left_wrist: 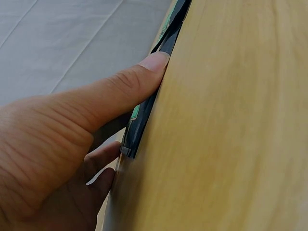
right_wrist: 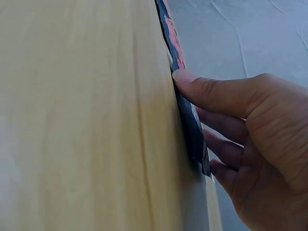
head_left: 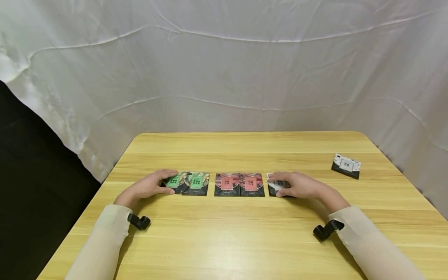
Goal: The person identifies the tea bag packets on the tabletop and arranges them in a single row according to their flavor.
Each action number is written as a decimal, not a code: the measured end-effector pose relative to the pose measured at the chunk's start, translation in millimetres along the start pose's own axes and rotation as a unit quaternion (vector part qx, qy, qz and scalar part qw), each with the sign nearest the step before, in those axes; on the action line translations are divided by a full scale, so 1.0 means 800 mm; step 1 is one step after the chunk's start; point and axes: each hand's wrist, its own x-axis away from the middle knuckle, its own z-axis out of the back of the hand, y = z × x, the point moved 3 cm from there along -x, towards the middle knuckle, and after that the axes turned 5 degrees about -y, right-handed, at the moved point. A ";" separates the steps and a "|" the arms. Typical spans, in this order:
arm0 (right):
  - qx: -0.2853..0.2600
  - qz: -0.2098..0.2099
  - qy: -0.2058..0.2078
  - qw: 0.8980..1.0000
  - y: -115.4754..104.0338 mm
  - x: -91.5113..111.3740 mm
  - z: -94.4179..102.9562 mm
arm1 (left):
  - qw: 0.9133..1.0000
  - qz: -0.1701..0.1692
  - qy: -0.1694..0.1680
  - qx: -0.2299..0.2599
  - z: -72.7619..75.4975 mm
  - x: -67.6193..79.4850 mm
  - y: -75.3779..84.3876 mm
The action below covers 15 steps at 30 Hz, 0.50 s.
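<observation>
In the head view, flat sachets lie in a row across the wooden table. My left hand [head_left: 152,186] spans the leftmost green-and-black sachet [head_left: 174,181], thumb at its near edge and fingers toward its far edge. A second green-and-black sachet [head_left: 197,182] adjoins it on the right. Two red-and-black sachets [head_left: 226,184] lie side by side in the middle. At the row's right end my right hand [head_left: 303,186] holds a white-and-black sachet [head_left: 279,185] between thumb and fingers, covering its right part. The right wrist view shows that thumb on the sachet's near edge.
Another white-and-black sachet [head_left: 346,166] lies tilted near the right side of the table [head_left: 224,237]. A pale curtain [head_left: 224,77] hangs behind the table, and a dark area lies at the left. Black wrist cameras [head_left: 139,221] sit on both sleeves.
</observation>
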 end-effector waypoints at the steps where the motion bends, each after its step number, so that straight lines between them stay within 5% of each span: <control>1: 0.001 0.002 0.001 1.000 0.000 0.000 0.000 | 1.000 0.000 0.000 0.000 0.000 0.000 0.000; 15: -0.012 0.012 0.017 1.000 0.002 0.002 0.007 | 1.000 -0.003 -0.001 -0.006 0.001 -0.002 0.000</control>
